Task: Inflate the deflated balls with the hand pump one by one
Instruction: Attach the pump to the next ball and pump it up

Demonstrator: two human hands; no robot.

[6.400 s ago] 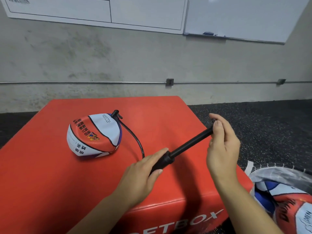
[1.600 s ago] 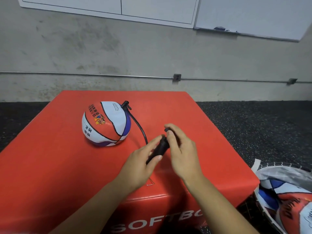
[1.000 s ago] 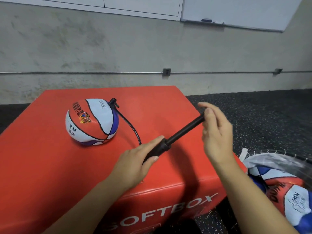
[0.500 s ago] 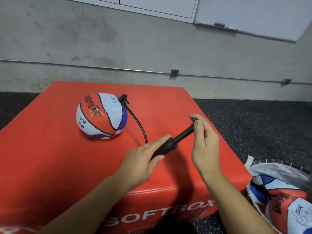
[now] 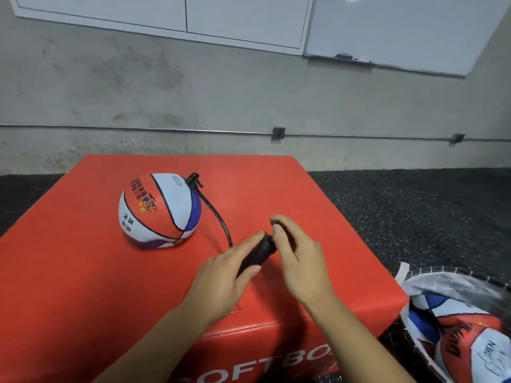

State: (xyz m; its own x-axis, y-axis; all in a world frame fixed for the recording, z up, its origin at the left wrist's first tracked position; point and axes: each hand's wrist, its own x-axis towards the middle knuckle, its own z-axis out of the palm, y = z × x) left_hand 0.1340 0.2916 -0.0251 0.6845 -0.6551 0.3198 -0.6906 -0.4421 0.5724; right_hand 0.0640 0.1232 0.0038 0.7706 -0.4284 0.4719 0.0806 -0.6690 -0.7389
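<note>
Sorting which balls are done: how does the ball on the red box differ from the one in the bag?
The ball on the red box sits in the open, nearly round, with the pump hose plugged into it. The ball in the bag lies on the floor, partly covered, with no hose attached. Both share red, white and blue panels.

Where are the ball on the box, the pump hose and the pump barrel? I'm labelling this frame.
ball (image 5: 159, 210), head view, middle of its front panels
pump hose (image 5: 215, 214), head view, mid-length of the black tube
pump barrel (image 5: 257, 254), head view, barrel between the hands
</note>
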